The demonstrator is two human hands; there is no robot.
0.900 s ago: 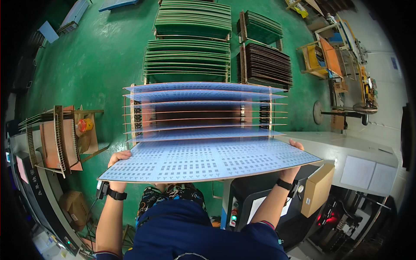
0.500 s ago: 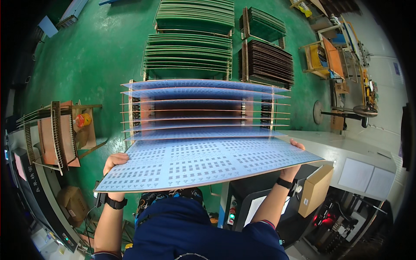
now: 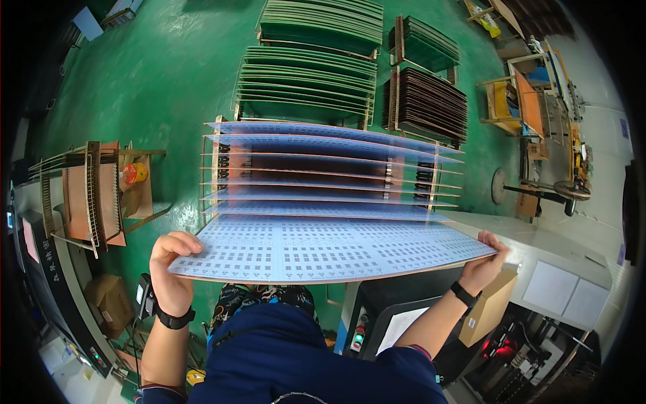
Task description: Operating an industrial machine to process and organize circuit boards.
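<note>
A large pale-blue circuit board panel (image 3: 330,252), printed with rows of small dark patterns, lies tilted between my hands in front of my body. At its left edge my left hand (image 3: 173,266) is closed, thumb and fingers gripping near the corner. My right hand (image 3: 486,261) grips the right edge, fingers curled over it. The panel's far edge reaches into the near end of a slotted rack (image 3: 217,172), where several similar blue panels (image 3: 336,143) stand in a row with gaps between them.
Beyond the rack, more racks hold green panels (image 3: 306,81) and dark panels (image 3: 431,108). A wooden-framed rack (image 3: 91,195) with copper-coloured boards is at left. Close on my right are a grey machine cabinet (image 3: 538,249) and a cardboard box (image 3: 488,310). A pedestal fan (image 3: 538,188) stands farther right.
The held panel's near edge has moved away from my body toward the rack. My right hand has shifted outward along the right edge. The whole view has shifted slightly.
</note>
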